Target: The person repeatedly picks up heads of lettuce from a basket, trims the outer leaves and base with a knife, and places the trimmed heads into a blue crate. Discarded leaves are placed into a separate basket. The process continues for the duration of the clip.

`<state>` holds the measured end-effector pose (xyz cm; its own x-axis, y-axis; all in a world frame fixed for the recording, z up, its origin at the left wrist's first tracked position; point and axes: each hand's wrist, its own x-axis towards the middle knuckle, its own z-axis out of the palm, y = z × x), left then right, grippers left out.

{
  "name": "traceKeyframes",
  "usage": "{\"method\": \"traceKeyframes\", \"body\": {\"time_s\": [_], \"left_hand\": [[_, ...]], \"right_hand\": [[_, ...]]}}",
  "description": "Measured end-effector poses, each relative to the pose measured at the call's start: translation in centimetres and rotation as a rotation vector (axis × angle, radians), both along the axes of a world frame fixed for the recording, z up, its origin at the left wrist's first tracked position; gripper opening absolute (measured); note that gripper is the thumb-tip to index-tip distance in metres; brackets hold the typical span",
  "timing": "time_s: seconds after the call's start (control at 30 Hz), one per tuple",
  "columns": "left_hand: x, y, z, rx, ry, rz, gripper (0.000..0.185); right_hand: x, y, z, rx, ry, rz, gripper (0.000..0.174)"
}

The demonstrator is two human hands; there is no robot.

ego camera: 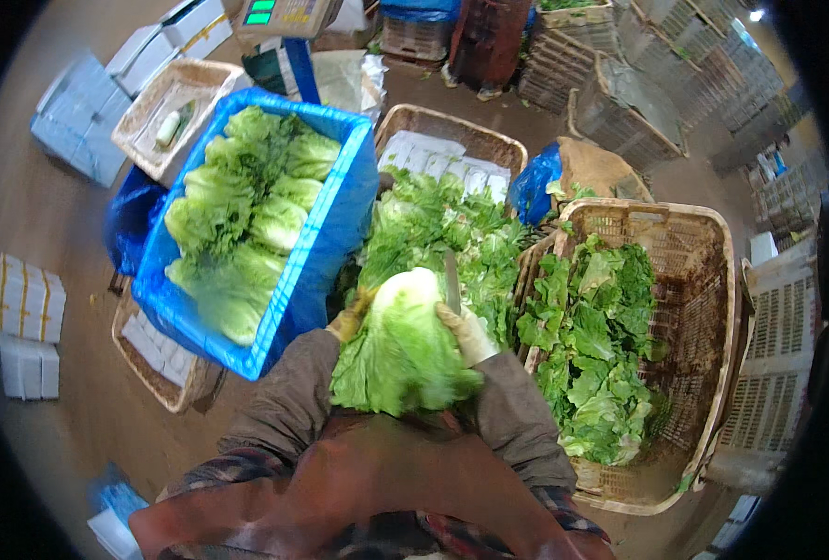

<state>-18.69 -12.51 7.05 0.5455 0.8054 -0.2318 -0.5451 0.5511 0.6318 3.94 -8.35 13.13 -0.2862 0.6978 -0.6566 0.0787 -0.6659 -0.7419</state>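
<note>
Between my gloved hands is a large head of leafy lettuce (pixel 407 343), its pale base pointing away from me and its leaves hanging towards my apron. My left hand (pixel 352 316) grips its left side. Against its right side, my right hand (pixel 465 332) also holds a knife (pixel 452 280), blade pointing away; the handle is hidden in the glove. Just beyond lies a heap of lettuce and loose leaves (pixel 435 217). On the left, a crate lined with blue plastic (pixel 348 182) holds rows of lettuce heads (pixel 246 210).
At right stands a plastic crate (pixel 687 294) with loose green leaves (pixel 596 350). A crate with white packs (pixel 449 119) is ahead. A digital scale (pixel 285 15) and a white crate (pixel 176 77) stand behind the blue-lined one. Foam boxes (pixel 29 322) sit far left. Another person (pixel 488 42) stands ahead.
</note>
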Motion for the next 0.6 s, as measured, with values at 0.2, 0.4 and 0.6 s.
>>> {"method": "traceKeyframes", "body": {"time_s": [0.2, 0.4, 0.6], "left_hand": [[-0.2, -2.4, 1.7, -0.032, 0.043, 0.202, 0.117], [-3.3, -0.1, 2.7, 0.262, 0.152, 0.631, 0.117], [-12.9, -7.9, 4.3, 0.568, 0.404, 1.181, 0.14]], "right_hand": [[-1.9, -1.3, -0.1, 0.052, 0.299, 0.068, 0.046], [-5.5, 5.8, -1.8, 0.04, 0.483, 0.064, 0.058], [-23.2, 1.7, 3.3, 0.681, 0.261, 0.625, 0.054]]}}
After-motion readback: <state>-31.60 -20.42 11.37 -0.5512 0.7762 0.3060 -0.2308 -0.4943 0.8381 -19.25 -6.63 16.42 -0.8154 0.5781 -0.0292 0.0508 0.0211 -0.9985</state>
